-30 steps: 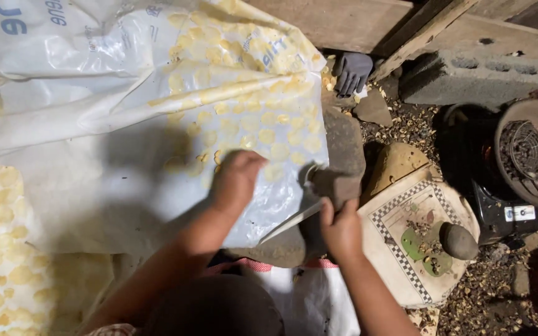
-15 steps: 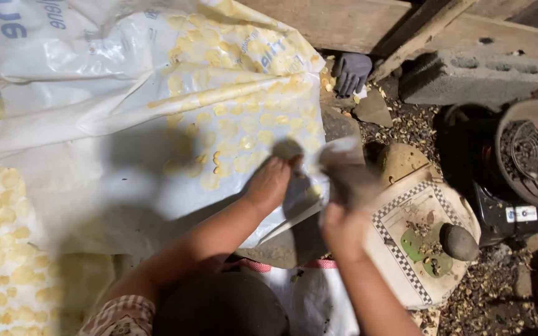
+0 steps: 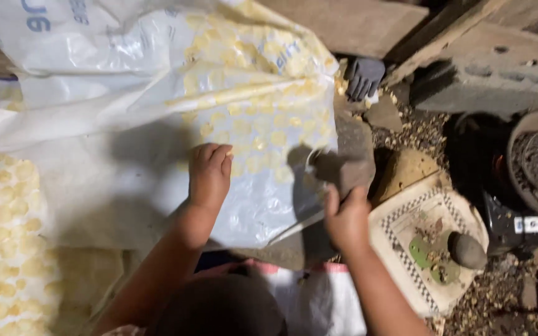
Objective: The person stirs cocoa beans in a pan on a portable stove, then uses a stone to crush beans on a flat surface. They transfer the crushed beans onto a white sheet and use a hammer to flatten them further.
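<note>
My fingers (image 3: pixel 210 163) of the left hand (image 3: pixel 208 176) press flat and unclenched on the plastic sheet (image 3: pixel 157 124); my right hand (image 3: pixel 346 218) is clenched round a grey stone block (image 3: pixel 342 168).

The block hangs just right of my left fingertips, over the yellow discs (image 3: pixel 250 134) beneath the sheet. If it drops off line it could catch those fingers, or tear the plastic.

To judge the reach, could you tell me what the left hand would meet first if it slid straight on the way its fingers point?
The left hand already lies flat on the white plastic sheet; going on, it would likely slide over the yellow pieces showing through it.
</note>
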